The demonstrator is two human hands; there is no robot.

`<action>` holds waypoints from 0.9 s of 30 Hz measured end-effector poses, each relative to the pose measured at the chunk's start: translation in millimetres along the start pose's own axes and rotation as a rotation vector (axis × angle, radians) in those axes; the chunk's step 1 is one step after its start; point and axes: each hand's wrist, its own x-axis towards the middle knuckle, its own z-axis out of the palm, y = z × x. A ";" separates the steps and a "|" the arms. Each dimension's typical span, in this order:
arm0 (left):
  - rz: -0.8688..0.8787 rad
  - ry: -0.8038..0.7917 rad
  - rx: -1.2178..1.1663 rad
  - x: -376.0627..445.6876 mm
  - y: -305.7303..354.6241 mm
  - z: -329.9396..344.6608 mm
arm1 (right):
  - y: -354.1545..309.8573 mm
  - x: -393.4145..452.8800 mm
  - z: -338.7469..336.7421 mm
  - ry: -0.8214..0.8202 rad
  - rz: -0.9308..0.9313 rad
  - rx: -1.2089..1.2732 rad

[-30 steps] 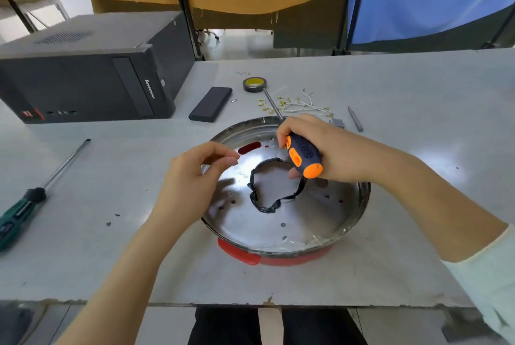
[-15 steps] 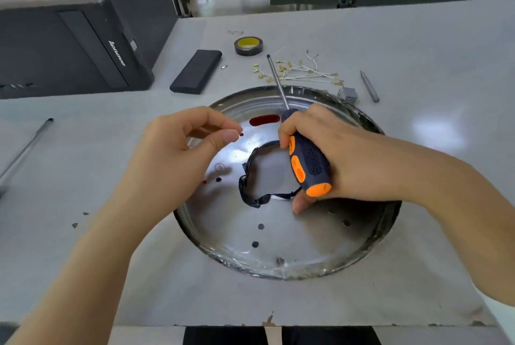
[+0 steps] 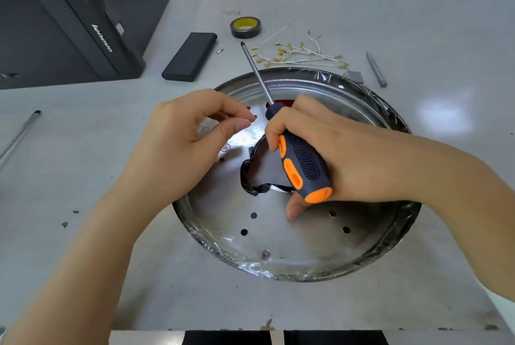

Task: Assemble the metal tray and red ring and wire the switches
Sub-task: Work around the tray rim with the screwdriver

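Tray [image 3: 292, 255] is being prepared for fastening. Screwdriver [image 3: 302, 166] is being gripped by right hand [image 3: 342, 160]; left hand [image 3: 184, 138] is being pinched, contents unclear. Tip should be seated squarely before turning.

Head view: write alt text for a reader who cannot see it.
Over a round metal tray on a grey table, the right hand grips an orange-and-black screwdriver, shaft pointing away, while the left hand hovers with fingertips pinched.

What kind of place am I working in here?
Probably a workshop or small assembly bench: a grey worktable with a tape roll, loose terminal wires and a desktop computer case beside the metal tray.
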 end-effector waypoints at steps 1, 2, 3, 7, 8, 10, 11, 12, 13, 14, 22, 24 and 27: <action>-0.006 0.006 -0.003 -2.2 0.3 -0.2 | 1.1 -1.0 1.1 0.003 -0.004 0.014; -0.013 0.008 -0.010 -4.7 1.1 -0.4 | 2.0 -1.7 2.0 0.007 -0.005 0.022; -0.017 0.006 -0.019 -7.3 2.1 -0.5 | 2.5 -2.1 2.9 0.012 -0.002 0.026; -0.019 -0.021 -0.053 -13.1 5.3 0.4 | 2.6 -2.5 6.9 0.033 0.015 0.021; -0.024 -0.024 -0.058 -12.8 5.2 0.3 | 1.7 -3.2 7.8 0.038 0.021 0.021; -0.044 -0.017 -0.074 -10.9 4.1 0.0 | -0.4 -5.8 9.7 0.054 0.029 0.020; -0.055 -0.009 -0.096 -9.9 3.8 -0.3 | -1.8 -7.8 10.8 0.062 0.033 0.014; -0.066 0.001 -0.130 -9.3 3.9 -1.1 | -3.2 -9.4 11.8 0.070 0.038 0.005; -0.073 0.011 -0.166 -9.1 4.0 -1.8 | -4.4 -11.2 12.8 0.078 0.041 -0.007; -0.077 0.023 -0.202 -9.1 4.9 -2.3 | -5.2 -12.7 13.6 0.090 0.042 -0.017; -0.165 0.125 -0.596 -9.6 18.9 -9.8 | -15.4 -15.5 3.2 0.380 -0.060 0.336; -0.232 0.146 -0.740 -10.8 20.0 -11.5 | -23.1 -18.6 -4.0 0.547 -0.097 0.359; -0.343 0.170 -0.944 -11.3 17.7 -13.2 | -35.5 -23.0 -12.4 0.745 -0.163 0.450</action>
